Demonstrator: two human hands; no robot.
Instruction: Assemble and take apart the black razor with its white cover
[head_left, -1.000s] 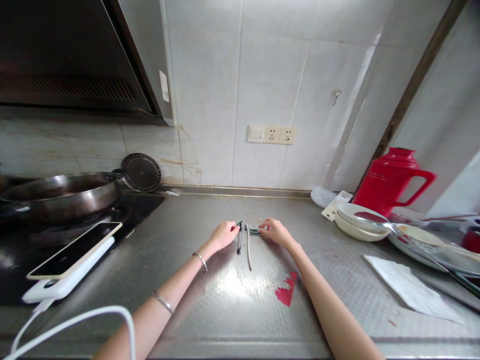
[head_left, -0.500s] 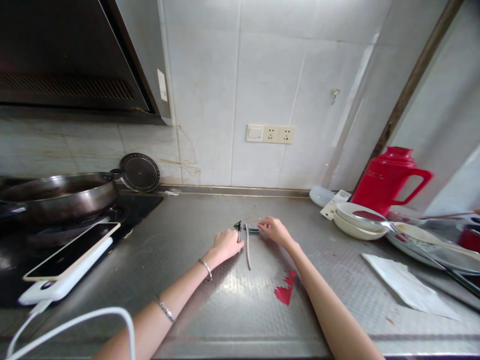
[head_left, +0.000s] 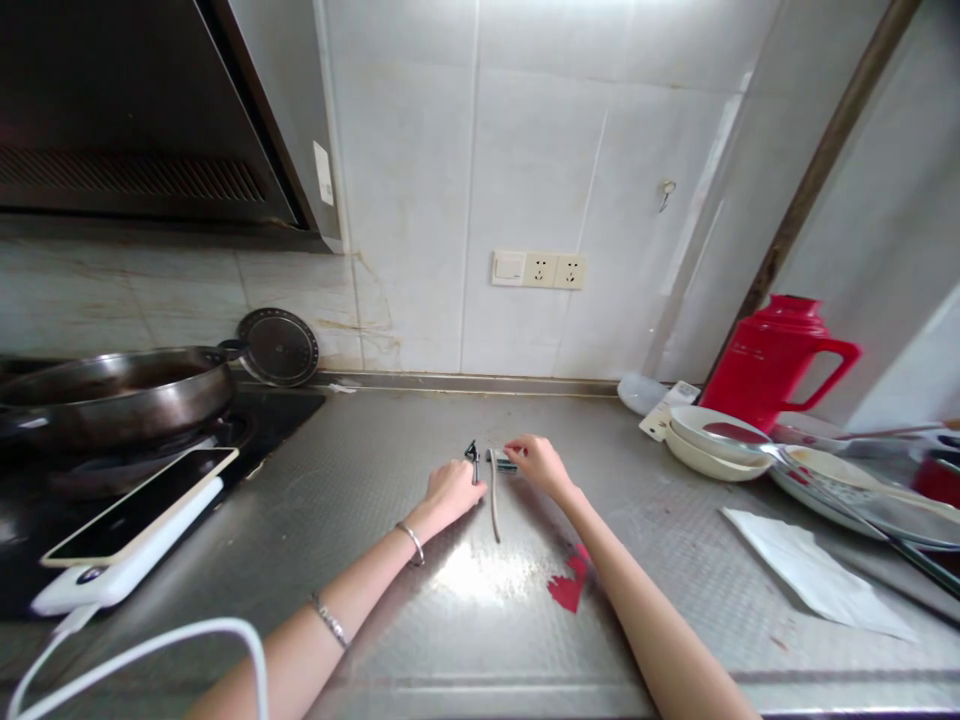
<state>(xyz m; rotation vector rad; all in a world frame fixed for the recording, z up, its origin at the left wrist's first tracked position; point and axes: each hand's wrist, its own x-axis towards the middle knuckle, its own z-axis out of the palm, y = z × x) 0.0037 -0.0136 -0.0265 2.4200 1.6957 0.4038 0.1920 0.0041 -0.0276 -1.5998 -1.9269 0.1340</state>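
My left hand (head_left: 456,486) is closed around a small dark tool (head_left: 472,455), whose head sticks up past the fingers. Just right of it a thin pale cord (head_left: 495,505) lies roughly lengthwise on the metal counter (head_left: 390,440). My right hand (head_left: 538,462) has its fingertips pinched at the upper right of the cord, over a small dark green flat item (head_left: 502,461). Whether the fingertips hold anything is too small to tell. A torn red piece (head_left: 568,588) lies beside my right forearm.
At left are a pan (head_left: 120,395) on the stove, a phone (head_left: 142,508) on a white power bank (head_left: 135,560), and a white cable (head_left: 172,630). At right stand a red thermos (head_left: 772,365), stacked bowls (head_left: 712,455) and a white paper (head_left: 814,570).
My right hand has shifted slightly left, toward the top of the cord. More of the dark green item shows. My left hand has stayed nearly in place.
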